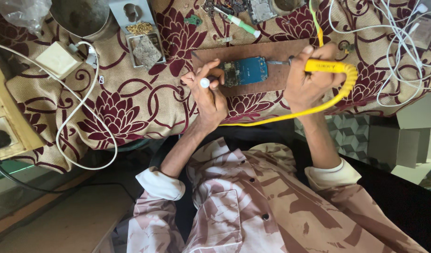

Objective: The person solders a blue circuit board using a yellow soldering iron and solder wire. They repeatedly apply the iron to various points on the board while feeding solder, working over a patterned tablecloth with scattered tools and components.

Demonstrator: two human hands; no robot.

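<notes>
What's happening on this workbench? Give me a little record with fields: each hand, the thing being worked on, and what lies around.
Left hand: left hand pinches a small white-capped tool beside the circuit board, fingers touching its edge.
Right hand: right hand grips a yellow soldering iron, tip at the board's right edge.
Workpiece: blue circuit board, flat on a brown wooden board.
Surface: floral tablecloth.
Around: white cables, metal pot, white adapter.

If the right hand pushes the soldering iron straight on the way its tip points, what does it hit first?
Most likely the blue circuit board: the right hand aims the yellow soldering iron at its near edge, tip about touching, though depth is unclear.
</notes>
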